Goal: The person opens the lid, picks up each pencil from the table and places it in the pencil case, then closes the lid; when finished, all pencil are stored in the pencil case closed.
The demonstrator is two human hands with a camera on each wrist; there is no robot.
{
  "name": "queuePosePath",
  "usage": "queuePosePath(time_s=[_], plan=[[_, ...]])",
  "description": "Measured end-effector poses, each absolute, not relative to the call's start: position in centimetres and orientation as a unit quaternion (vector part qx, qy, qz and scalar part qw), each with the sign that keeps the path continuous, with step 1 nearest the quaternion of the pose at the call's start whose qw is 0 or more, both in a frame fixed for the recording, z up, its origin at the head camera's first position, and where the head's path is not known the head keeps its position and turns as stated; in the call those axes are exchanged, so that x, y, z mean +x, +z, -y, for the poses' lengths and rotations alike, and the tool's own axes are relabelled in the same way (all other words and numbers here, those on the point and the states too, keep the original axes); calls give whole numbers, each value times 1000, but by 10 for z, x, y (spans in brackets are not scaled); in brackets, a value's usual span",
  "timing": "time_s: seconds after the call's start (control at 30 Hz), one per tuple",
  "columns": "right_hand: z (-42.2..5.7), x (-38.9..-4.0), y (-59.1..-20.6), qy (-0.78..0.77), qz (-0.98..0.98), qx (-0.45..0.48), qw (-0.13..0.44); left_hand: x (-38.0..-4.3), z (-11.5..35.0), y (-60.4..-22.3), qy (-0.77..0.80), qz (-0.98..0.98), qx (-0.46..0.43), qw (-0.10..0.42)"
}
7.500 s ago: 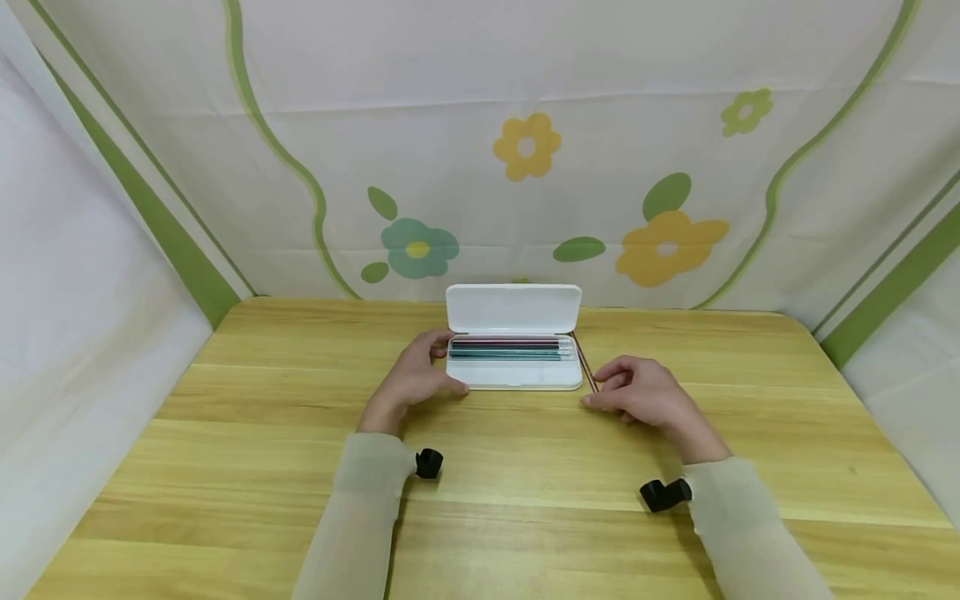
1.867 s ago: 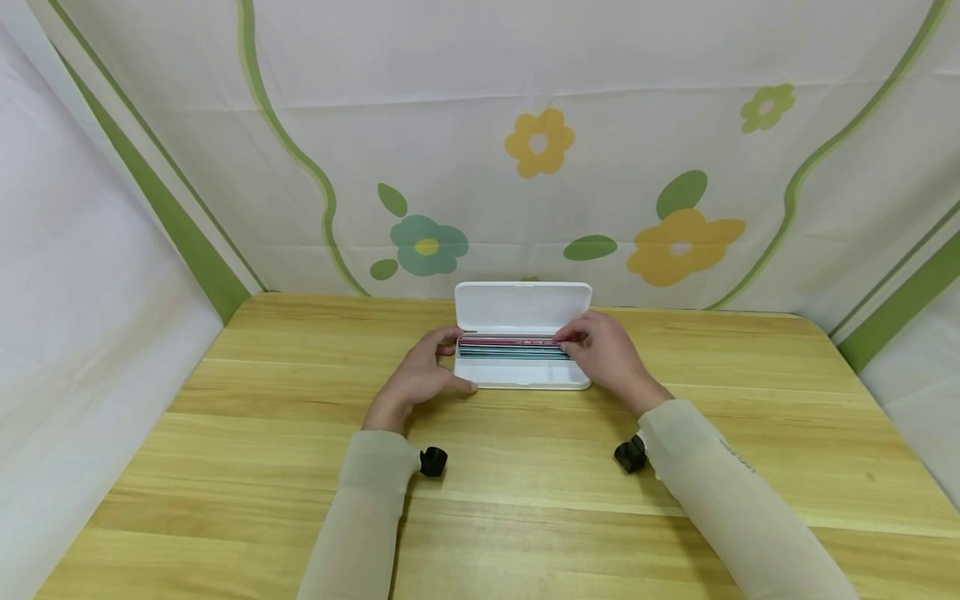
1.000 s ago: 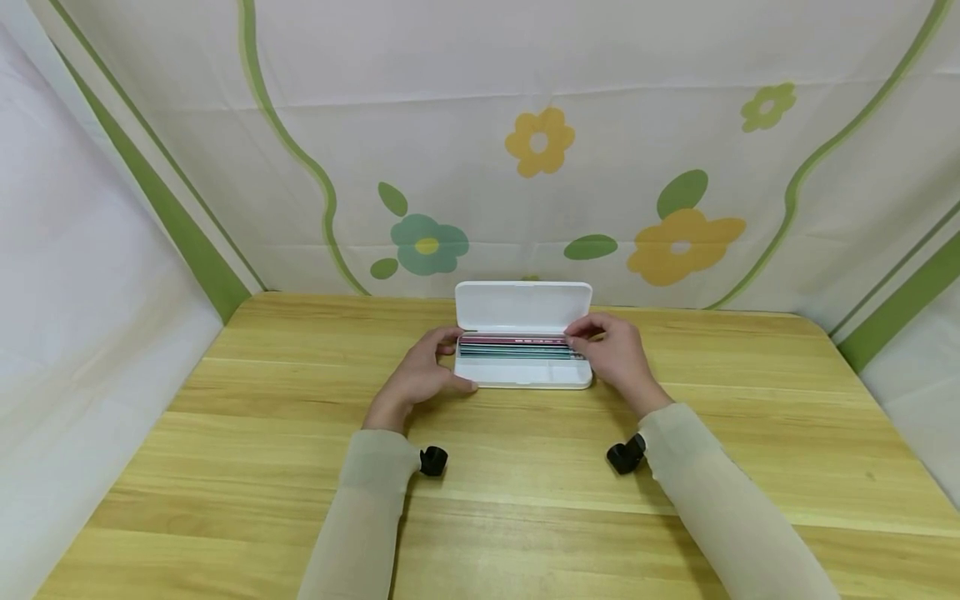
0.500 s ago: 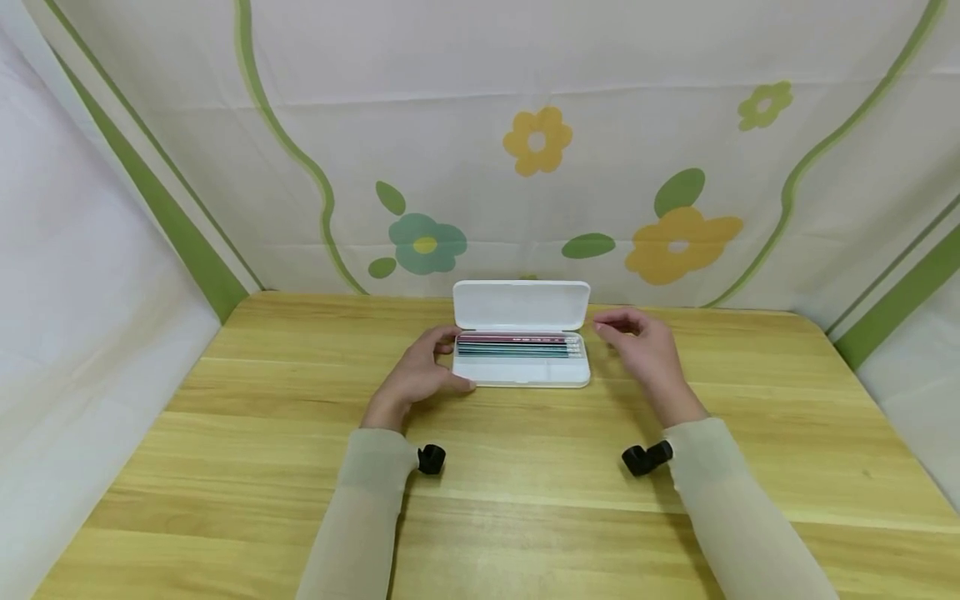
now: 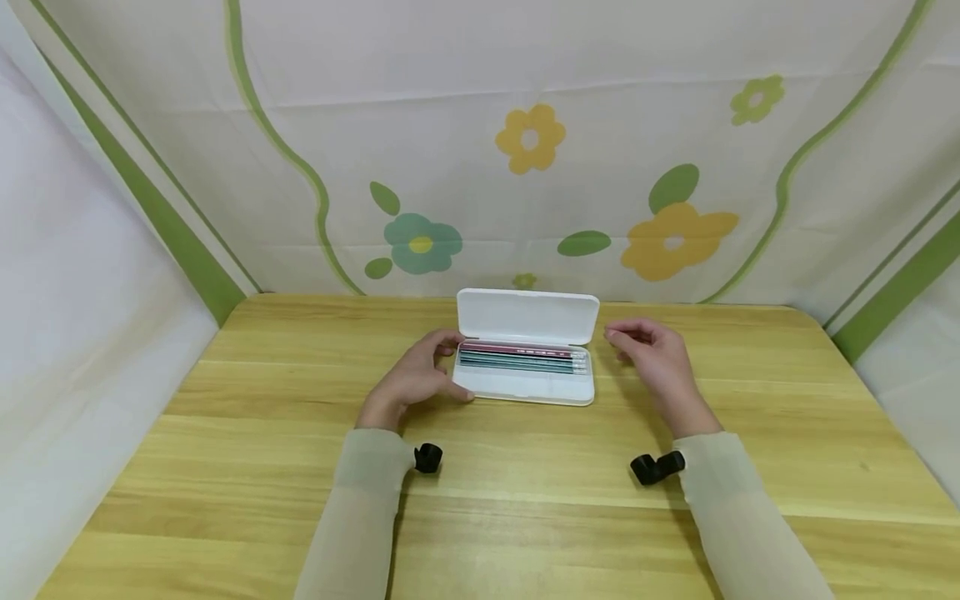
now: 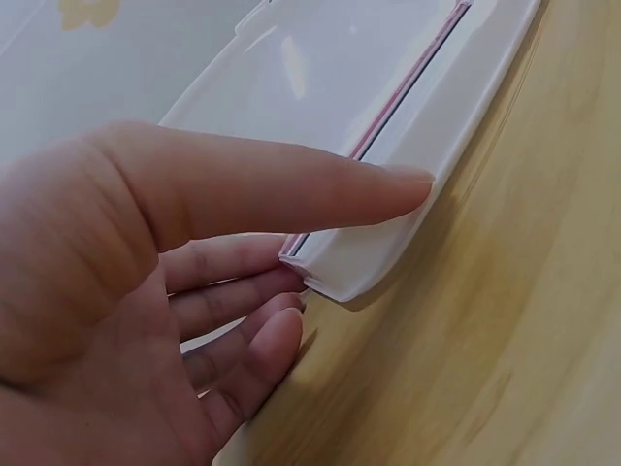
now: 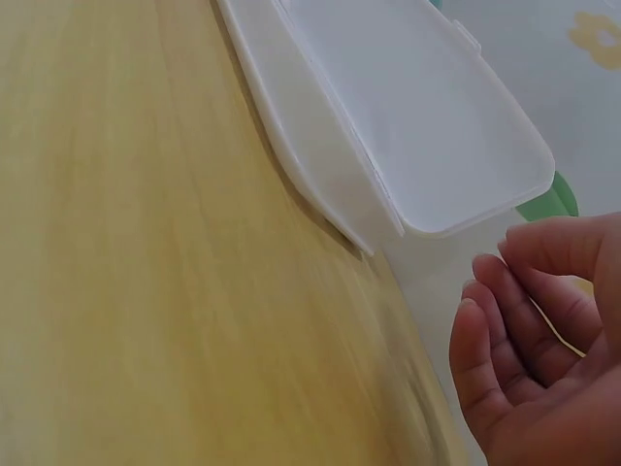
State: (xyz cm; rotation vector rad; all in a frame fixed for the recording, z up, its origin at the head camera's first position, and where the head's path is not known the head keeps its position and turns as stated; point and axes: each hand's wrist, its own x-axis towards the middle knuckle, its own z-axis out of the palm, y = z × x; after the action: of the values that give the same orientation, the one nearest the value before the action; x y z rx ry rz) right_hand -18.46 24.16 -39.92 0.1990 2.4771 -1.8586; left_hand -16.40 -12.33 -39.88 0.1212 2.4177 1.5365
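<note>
A white pencil case (image 5: 525, 388) lies open on the table, its lid (image 5: 527, 316) raised at the back. Several pencils lie side by side in its rear part: a red pencil (image 5: 510, 348) at the back, dark and green pencils (image 5: 510, 364) in front, eraser ends to the right. My left hand (image 5: 412, 375) grips the case's left end, thumb (image 6: 388, 194) at the front edge and fingers behind the end. To the right of the lid, my right hand (image 5: 656, 358) hovers apart from the case with loosely curled fingers, holding nothing.
The wooden table (image 5: 525, 517) reaches back to a white curtain (image 5: 450, 83) printed with flowers. Another white curtain (image 5: 90, 333) hangs on the left. A small black camera (image 5: 428, 458) sits at the left wrist, a second black camera (image 5: 657, 468) at the right.
The right hand held a red pencil beside the case, put it in with the others, let go and drew away rightward. The case has since turned slightly, its right end nearer me.
</note>
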Motion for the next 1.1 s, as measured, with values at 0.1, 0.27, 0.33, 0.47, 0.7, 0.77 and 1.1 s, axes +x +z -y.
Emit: queuePosePath(time_s=[0.1,0.27,0.33,0.47,0.7,0.77,1.1], plan=[[-241,-184,-398,-598,-799,58,24,-163,125,-397,527,-837,42,140],[-236,-185,-399,-589,-806,30,50,-163,126,-395,525,-838,43,143],[-233,-185,-399,-587,-807,18,62,-164,126,-396,524,-839,48,143],[-230,-183,-400,-607,-790,-1,83,-164,125,-399,523,-839,52,144],[-226,-177,-400,-664,-742,-1,96,-165,124,-399,523,-838,57,142],[-222,-175,-400,-668,-739,8,92,-164,123,-399,526,-836,57,142],[-229,-156,-401,-595,-790,-31,142,-164,125,-401,558,-815,50,149]])
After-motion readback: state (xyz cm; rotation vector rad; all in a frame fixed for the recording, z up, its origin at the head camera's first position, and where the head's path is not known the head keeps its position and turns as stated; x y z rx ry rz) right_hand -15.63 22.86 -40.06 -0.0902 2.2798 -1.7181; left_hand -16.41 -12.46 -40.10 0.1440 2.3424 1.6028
